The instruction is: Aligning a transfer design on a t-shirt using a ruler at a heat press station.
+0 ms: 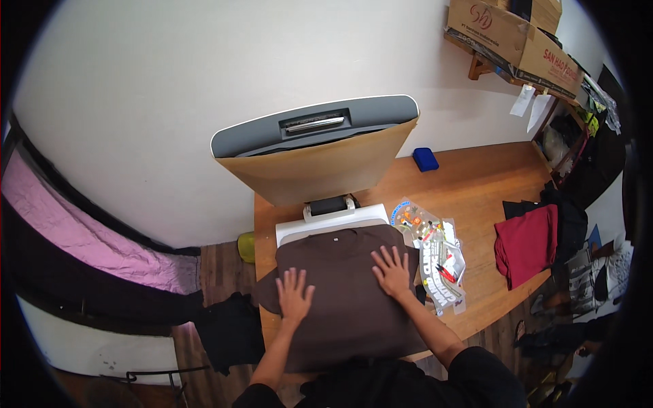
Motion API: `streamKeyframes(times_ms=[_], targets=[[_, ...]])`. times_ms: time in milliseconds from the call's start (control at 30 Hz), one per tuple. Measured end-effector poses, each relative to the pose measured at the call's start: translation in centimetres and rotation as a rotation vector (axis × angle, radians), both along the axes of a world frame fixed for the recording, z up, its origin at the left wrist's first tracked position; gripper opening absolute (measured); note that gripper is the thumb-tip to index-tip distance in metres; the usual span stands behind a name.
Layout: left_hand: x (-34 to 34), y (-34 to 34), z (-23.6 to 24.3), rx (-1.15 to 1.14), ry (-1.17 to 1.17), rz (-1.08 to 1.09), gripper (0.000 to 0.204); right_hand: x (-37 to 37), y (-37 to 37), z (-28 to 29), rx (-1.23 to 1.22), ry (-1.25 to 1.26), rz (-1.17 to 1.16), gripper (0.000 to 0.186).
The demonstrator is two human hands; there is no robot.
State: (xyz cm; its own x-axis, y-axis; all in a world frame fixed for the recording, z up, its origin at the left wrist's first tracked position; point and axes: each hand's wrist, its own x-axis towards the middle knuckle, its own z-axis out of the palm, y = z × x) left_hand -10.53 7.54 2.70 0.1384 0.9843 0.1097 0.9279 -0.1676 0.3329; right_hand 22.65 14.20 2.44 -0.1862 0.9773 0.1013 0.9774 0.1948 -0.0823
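Two bare hands lie flat on a dark brown T-shirt (350,306) spread over the lower plate (284,234) of a press at a wooden table (476,175). We see the left hand (294,297) palm down near the shirt's left side, its fingers extended and slightly parted, pointing toward the collar. The right hand (392,273) rests a little farther up on the opposite side, close to the right sleeve, with its fingers fanned wider. Neither hand grips anything; both touch only the fabric, though we cannot tell how firmly they press. The shirt lies with its collar at the far end, its body reaching back toward the wearer of the camera. Above it, we find the upper plate (320,170) tilted up, its tan underside facing the shirt. Just right of the garment lie clear printed sheets (442,289) with a red-handled tool (446,274) on them, and farther right, a dark red folded cloth (527,245).
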Motion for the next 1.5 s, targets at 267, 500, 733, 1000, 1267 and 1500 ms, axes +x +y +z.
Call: streamKeyframes(times_ms=[267,500,733,1000,1267,1500], targets=[[5.3,-6.6,-0.6,0.101,0.056,-0.065,0.059,-2.4,-8.3,0.8,-0.045,0.165,0.387,0.055],[-0.3,-11.4,-0.8,0.024,0.162,0.461,0.059,3.3,-10.3,0.1,0.105,0.067,-0.304,0.061],[8.6,-12.8,0.1,0.039,-0.087,0.014,0.07,-7.7,-5.7,-0.2,0.151,0.507,0.201,0.033],[5.8,-18.9,1.5,0.011,-0.255,0.109,0.072,-11.1,-1.9,-2.2,0.218,0.435,0.2,0.006],[0.1,-20.3,0.1,0.018,-0.272,0.219,0.071,-1.2,-2.4,1.5,0.19,0.643,-0.45,0.021],[-1.1,-17.8,-0.6,-0.004,-0.244,0.357,0.067,5.2,-4.7,4.8,0.131,0.557,-0.526,0.03]])
